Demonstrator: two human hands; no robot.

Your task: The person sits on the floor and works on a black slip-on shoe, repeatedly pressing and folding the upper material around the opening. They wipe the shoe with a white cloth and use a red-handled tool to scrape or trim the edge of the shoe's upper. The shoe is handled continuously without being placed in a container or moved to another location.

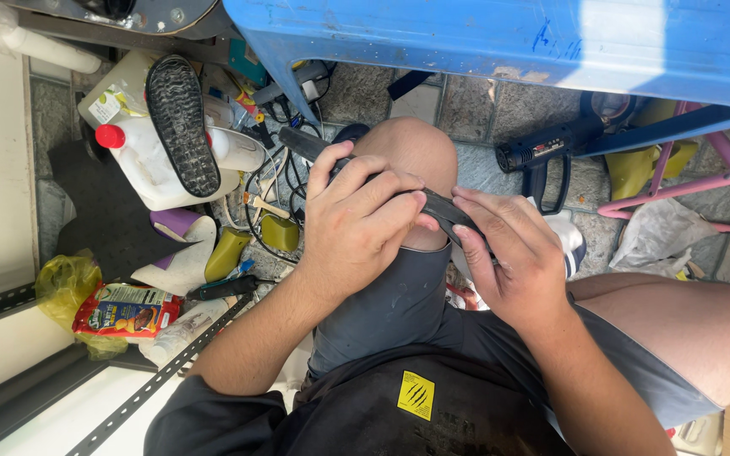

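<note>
Presently, label by label:
Left hand (pixel 356 224): clenched over long flat black rubbery strip (pixel 443 211), across bare knee (pixel 411 152).
Right hand (pixel 513 253): pinching same strip's near end.
Risk: strip could slide off knee into floor clutter if either grasp loosens.
Hidden: strip's middle under fingers; far end lost beside white plastic jug (pixel 149 160); exact kind unclear.

Two bare hands show, the left hand (pixel 361 224) and the right hand (pixel 513 257), sharing one long black rubber strip (pixel 441 211). Beyond the right hand lies one black heat gun (pixel 547 152) and one crumpled clear plastic bag (pixel 661 236). Left of the left hand sit one white plastic jug with a red cap (pixel 141 160), one black-soled sandal (pixel 181 122) and one red snack packet (pixel 127 311).
</note>
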